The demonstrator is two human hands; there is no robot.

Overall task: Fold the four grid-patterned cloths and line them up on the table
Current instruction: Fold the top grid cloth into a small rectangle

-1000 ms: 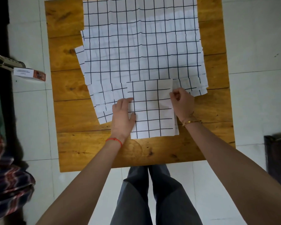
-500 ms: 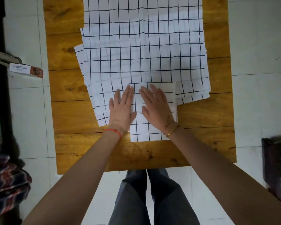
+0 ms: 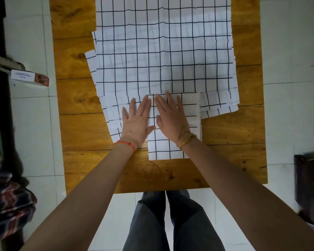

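Observation:
A small folded white cloth [image 3: 190,113] with a black grid lies at the near middle of the wooden table [image 3: 234,160]. My left hand [image 3: 137,120] lies flat across its left edge, fingers straight and pointing away from me. My right hand [image 3: 170,116] presses flat on its middle. Both hands sit side by side, almost touching. Beyond them a stack of unfolded grid cloths [image 3: 163,51] is spread over the table's middle and far part, with its layers' edges staggered at the left and right.
A small white and red box [image 3: 30,77] juts in at the left over the tiled floor. A striped cloth [image 3: 5,201] is at the lower left. A dark piece of furniture [image 3: 310,180] stands at the right. My legs show below the table's near edge.
My right hand let go of the folded cloth's right edge, moved left and flattened on it. My left hand opened flat beside it. Since half a second ago they barely moved.

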